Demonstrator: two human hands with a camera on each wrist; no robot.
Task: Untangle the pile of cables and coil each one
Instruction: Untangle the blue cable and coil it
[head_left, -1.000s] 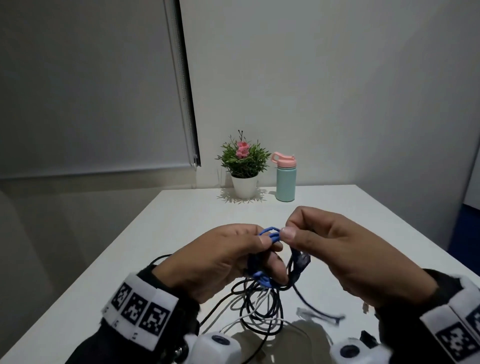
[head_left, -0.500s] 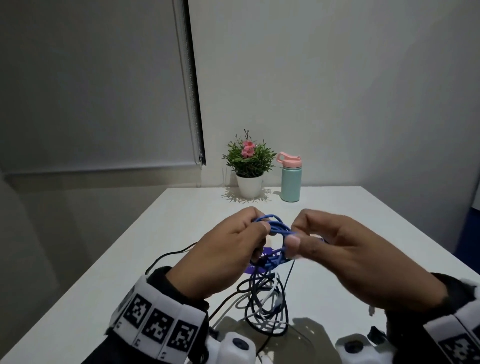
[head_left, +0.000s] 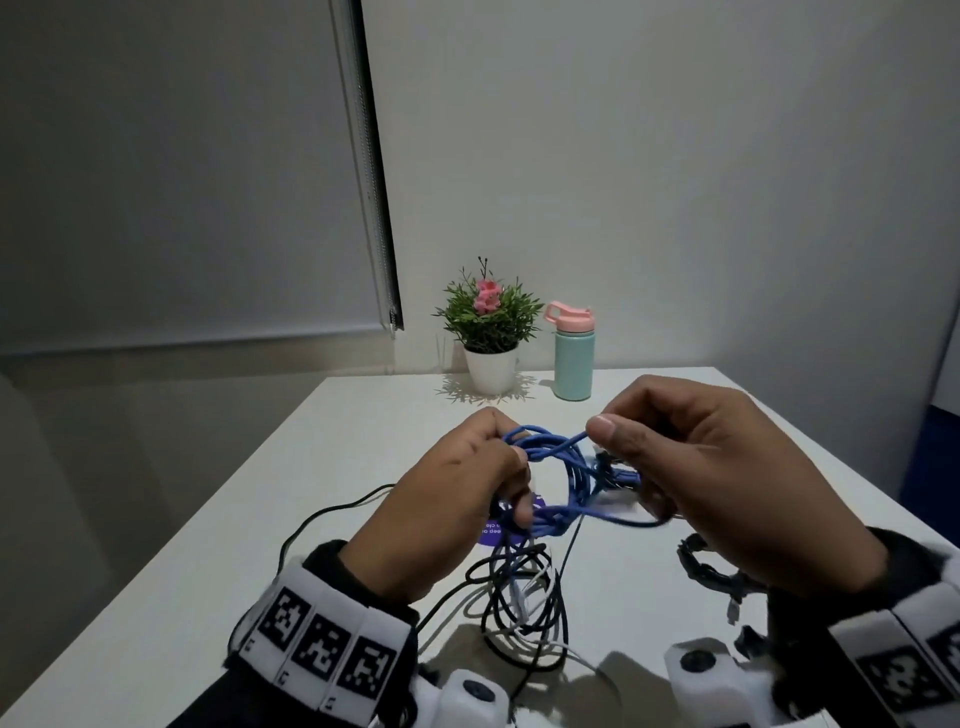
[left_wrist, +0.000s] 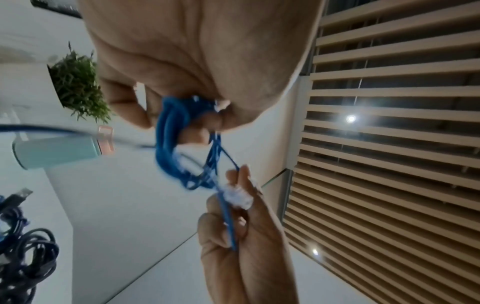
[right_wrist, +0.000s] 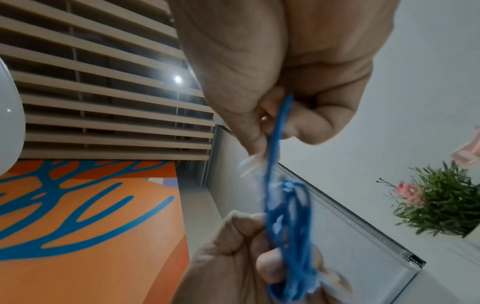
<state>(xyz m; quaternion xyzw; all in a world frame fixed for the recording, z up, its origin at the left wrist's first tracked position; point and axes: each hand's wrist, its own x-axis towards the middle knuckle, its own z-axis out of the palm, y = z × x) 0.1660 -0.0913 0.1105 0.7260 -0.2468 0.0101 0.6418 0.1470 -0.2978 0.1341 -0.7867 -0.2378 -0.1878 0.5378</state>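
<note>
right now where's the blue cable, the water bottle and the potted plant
blue cable (head_left: 574, 475), head view, on the coiled loops between the hands
water bottle (head_left: 572, 366), head view, on its mint green body
potted plant (head_left: 491, 370), head view, on its white pot

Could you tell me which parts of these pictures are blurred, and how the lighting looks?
Head view: dim room, right hand sharp, blue cable smeared near it. Left wrist view: blue cable streaked with motion blur, ceiling lights glaring. Right wrist view: cable and left hand soft.
</note>
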